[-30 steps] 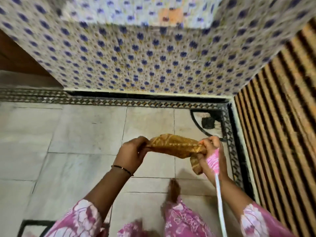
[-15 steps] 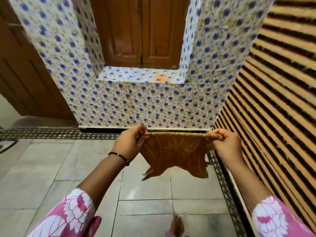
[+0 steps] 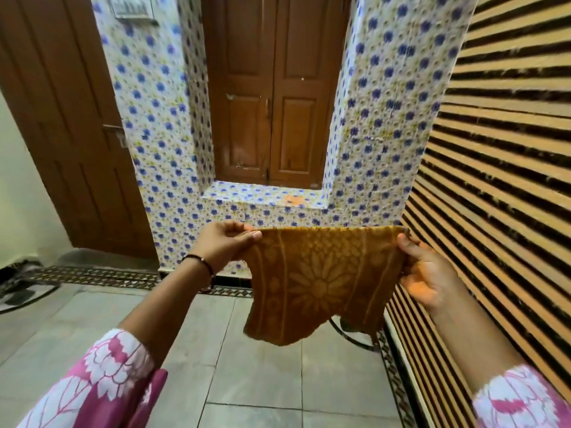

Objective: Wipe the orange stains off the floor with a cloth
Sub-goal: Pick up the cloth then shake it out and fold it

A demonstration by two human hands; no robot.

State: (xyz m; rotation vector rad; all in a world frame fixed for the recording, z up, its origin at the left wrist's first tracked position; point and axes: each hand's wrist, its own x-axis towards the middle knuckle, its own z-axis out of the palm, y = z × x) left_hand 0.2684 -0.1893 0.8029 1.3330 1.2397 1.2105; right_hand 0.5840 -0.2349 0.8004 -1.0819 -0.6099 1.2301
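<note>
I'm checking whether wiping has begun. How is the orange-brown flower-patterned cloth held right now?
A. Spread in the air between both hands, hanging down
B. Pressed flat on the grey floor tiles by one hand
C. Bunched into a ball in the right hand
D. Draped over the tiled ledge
A: the orange-brown flower-patterned cloth hangs open, its top corners pinched by the left hand and right hand, above the grey floor tiles.

left hand (image 3: pixel 223 246) pinching, right hand (image 3: pixel 428 273) gripping

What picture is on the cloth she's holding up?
A big pale daisy-like flower with stripes, on the mustard-orange woven cloth. The head view shows it.
</note>
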